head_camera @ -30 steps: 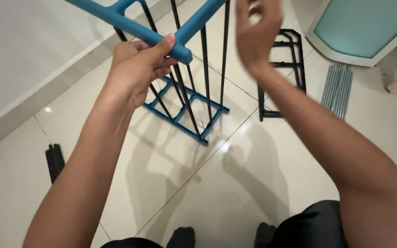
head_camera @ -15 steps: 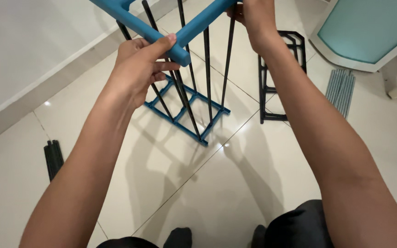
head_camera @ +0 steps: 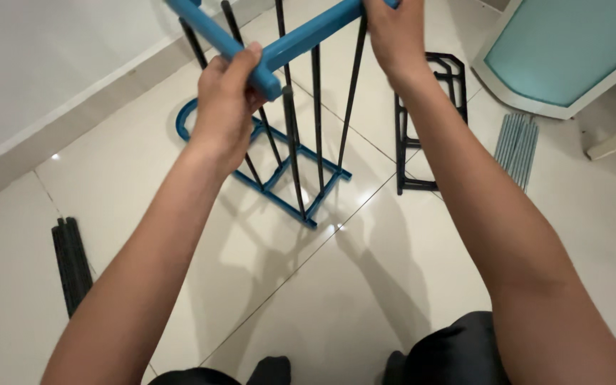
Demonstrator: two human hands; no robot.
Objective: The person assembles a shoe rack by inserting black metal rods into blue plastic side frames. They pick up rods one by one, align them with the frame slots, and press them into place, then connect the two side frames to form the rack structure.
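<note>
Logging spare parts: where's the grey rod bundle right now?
Head view, right side: the grey rod bundle lies on the floor tiles, between the black frame and the teal-topped panel.

Thin black upright rods (head_camera: 316, 121) are crowding the gap between the left hand (head_camera: 226, 107) and right hand (head_camera: 396, 36); bare glossy floor tile (head_camera: 365, 278) is lying open below.

1 view only: head-worn camera, looks steeply down and forward over own forearms. Left hand (head_camera: 226, 107) and right hand (head_camera: 393, 36) close to lens, near top edge. Tiled floor (head_camera: 336, 285) farther below; wall base (head_camera: 73, 107) at upper left. Own knees at bottom edge. No 2nd view, no shared area.
</note>
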